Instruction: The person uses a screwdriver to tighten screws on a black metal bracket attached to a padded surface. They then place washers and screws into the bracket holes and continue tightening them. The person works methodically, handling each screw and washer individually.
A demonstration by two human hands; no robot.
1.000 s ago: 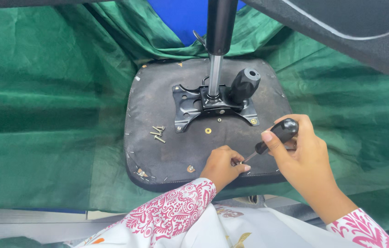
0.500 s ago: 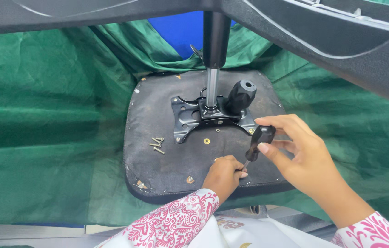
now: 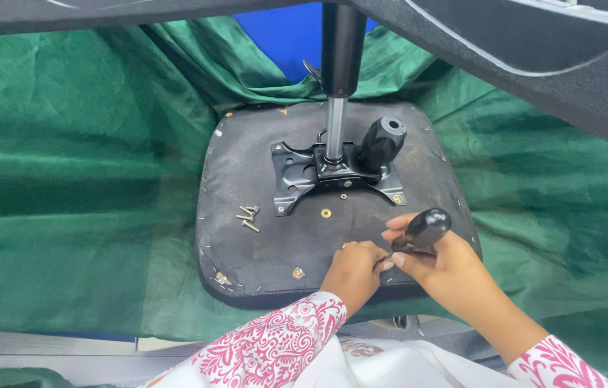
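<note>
An upside-down black chair seat [image 3: 261, 179] lies on green cloth, with a black metal bracket [image 3: 296, 176] and gas-lift column [image 3: 337, 86] bolted at its middle. My right hand [image 3: 447, 269] grips a screwdriver by its black handle [image 3: 426, 228], tilted down toward the seat's near edge. My left hand [image 3: 353, 273] rests on the seat beside it, fingers pinched around the screwdriver's tip, which is hidden. A few loose screws [image 3: 248, 217] lie left of the bracket.
Green cloth [image 3: 67, 194] covers the surface all around the seat. A black knob [image 3: 383, 140] sticks up from the bracket. A dark chair part [image 3: 534, 57] overhangs the top and right. Blue fabric [image 3: 289, 43] shows behind the column.
My right hand has lowered and tilted the screwdriver handle toward the right, closer to the seat's near edge. My left hand stays at the tip. The view shifted slightly.
</note>
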